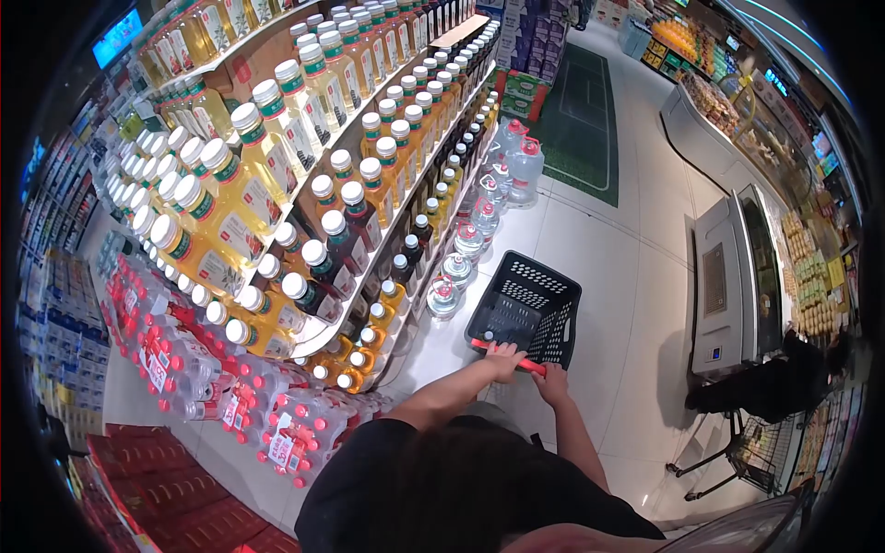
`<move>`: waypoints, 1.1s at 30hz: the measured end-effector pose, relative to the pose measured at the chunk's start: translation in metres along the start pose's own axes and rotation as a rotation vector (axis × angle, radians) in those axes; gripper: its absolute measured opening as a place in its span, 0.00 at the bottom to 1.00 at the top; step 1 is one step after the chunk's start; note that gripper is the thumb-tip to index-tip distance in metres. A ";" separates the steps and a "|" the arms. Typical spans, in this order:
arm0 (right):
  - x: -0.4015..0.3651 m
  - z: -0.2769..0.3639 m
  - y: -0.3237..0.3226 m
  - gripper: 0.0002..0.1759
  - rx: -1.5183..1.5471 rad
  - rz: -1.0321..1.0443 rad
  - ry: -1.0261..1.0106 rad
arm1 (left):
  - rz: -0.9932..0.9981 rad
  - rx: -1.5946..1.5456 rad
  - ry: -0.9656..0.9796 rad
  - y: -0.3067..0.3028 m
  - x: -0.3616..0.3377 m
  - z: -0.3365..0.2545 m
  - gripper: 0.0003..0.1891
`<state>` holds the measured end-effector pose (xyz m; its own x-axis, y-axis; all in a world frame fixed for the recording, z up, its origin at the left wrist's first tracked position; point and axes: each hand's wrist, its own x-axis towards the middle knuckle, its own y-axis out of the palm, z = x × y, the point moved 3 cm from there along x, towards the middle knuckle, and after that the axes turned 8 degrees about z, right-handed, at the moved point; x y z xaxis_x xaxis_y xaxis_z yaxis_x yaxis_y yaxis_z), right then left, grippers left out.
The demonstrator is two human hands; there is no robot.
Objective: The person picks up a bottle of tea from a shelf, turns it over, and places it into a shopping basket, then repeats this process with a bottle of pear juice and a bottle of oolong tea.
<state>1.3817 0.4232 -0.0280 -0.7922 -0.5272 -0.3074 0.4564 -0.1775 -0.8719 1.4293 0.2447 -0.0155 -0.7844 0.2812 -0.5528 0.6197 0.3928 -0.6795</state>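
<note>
Left hand and right hand gripped the red handle of a black basket on the floor, right of the bottle shelves; an even hold seemed best to keep it level.

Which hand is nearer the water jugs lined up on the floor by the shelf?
Left. The left hand grips the red handle at the end nearest the water jugs; the right hand holds the same handle farther away, toward the open aisle.

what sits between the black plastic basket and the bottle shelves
A row of clear red-capped water jugs stands on the floor beside the black plastic basket, head view.
</note>
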 end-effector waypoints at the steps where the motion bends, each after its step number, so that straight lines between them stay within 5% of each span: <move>1: 0.010 -0.006 -0.002 0.23 -0.008 0.010 -0.008 | 0.012 0.001 -0.005 -0.007 0.008 0.001 0.46; 7: 0.078 -0.031 -0.028 0.25 0.025 0.009 -0.017 | -0.131 -0.016 -0.004 -0.043 0.062 0.014 0.46; 33: 0.263 -0.062 -0.110 0.26 -0.043 0.070 -0.109 | 0.099 -0.088 0.206 -0.189 0.191 0.069 0.45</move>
<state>1.0979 0.3559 -0.0371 -0.7097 -0.6243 -0.3265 0.4890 -0.1028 -0.8662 1.1640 0.1633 -0.0257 -0.7146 0.4911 -0.4981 0.6959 0.4271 -0.5773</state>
